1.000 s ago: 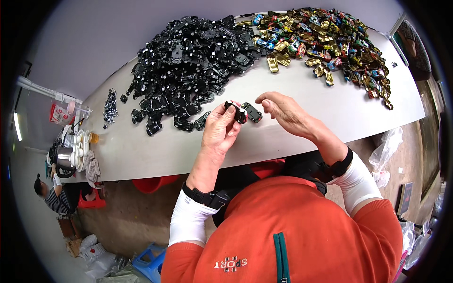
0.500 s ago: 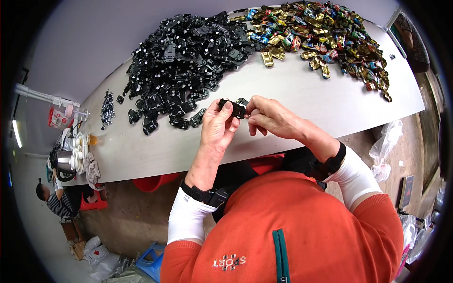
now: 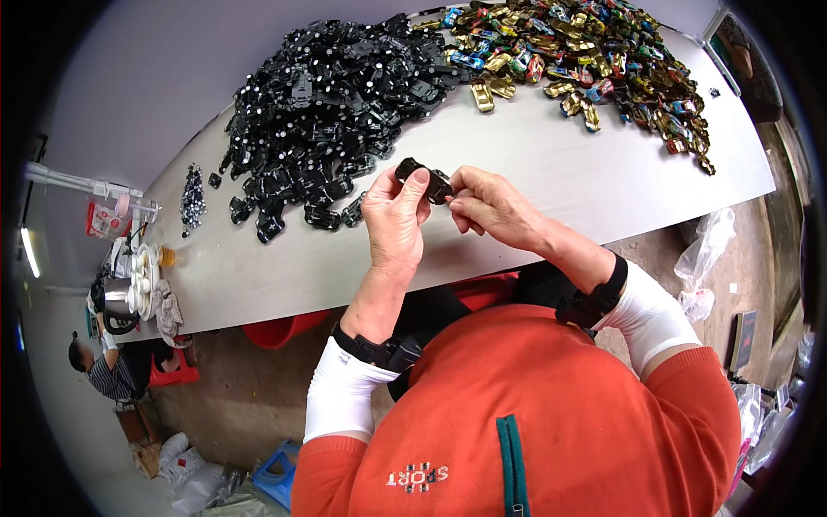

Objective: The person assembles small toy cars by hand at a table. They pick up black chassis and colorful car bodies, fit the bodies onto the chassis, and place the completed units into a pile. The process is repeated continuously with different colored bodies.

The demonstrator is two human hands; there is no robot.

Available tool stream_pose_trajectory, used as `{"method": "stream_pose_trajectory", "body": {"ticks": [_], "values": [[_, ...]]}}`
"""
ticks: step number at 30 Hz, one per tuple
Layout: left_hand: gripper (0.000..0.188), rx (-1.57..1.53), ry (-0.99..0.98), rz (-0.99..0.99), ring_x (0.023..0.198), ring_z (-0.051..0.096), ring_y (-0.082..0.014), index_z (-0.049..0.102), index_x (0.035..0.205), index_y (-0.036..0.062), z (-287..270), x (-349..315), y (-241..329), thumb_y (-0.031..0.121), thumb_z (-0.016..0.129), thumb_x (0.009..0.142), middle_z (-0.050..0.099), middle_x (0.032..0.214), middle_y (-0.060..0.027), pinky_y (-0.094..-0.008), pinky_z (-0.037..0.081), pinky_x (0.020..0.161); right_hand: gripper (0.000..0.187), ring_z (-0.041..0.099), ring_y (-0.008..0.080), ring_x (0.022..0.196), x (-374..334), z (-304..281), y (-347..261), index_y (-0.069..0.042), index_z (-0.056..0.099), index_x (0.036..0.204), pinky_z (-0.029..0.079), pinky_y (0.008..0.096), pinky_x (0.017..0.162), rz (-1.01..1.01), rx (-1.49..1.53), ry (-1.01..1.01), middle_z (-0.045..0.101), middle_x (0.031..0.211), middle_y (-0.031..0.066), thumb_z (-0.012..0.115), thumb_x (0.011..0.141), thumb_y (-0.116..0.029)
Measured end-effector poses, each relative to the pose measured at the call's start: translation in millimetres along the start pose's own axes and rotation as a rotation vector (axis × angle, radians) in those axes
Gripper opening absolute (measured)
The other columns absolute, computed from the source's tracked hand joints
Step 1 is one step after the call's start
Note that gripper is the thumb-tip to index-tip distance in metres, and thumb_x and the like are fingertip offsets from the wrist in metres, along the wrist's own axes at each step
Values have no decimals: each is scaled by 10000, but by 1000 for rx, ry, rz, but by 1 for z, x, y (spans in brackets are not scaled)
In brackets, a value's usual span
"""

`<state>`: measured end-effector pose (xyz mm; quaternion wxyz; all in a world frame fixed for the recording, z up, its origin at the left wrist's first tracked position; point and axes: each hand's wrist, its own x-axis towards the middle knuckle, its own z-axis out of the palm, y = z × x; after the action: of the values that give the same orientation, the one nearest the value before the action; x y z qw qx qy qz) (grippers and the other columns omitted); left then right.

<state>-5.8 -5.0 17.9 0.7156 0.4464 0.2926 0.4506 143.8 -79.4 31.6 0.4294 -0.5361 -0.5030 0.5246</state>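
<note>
Over the near side of the table [image 3: 508, 233], my left hand [image 3: 394, 226] grips a black toy car chassis [image 3: 438, 186] between thumb and fingers. My right hand [image 3: 493, 207] is closed at the chassis's right end, its fingertips pinched together against it. Whatever small part they may hold is too small to make out. Just left of my left hand, several black chassis [image 3: 322, 215] lie at the front of a large heap of black car bases [image 3: 332, 112], many with white-centred wheels.
A heap of gold and coloured toy car bodies [image 3: 573, 65] lies at the far right. Small shiny parts [image 3: 192, 207] form a little pile at the left. White cups [image 3: 146, 280] and a kettle [image 3: 117, 303] stand at the left end. A person [image 3: 110, 370] sits beyond.
Both hands have shifted slightly, and the chassis has tilted in my left hand. The right fingertips stay at its right end. The view has moved a little.
</note>
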Motion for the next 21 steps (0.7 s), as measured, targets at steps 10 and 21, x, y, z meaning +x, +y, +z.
{"method": "stream_pose_trajectory", "body": {"ticks": [10,21], "values": [[182,154,-297,-364,609,534,-95,612,1050,11,-22,-14,5,117,585,904,609,774,-45,-179,380,474,145,498,83,583,-8,-37,-15,28,583,923,430,243,526,-62,-77,-158,569,667,22,471,886,-56],[163,325,-407,-383,665,489,-39,637,1026,6,-18,-20,7,36,572,880,627,815,-12,-171,397,570,71,509,103,589,-7,-31,-11,2,529,880,413,272,518,-55,-105,-336,560,667,39,495,862,-57]]}}
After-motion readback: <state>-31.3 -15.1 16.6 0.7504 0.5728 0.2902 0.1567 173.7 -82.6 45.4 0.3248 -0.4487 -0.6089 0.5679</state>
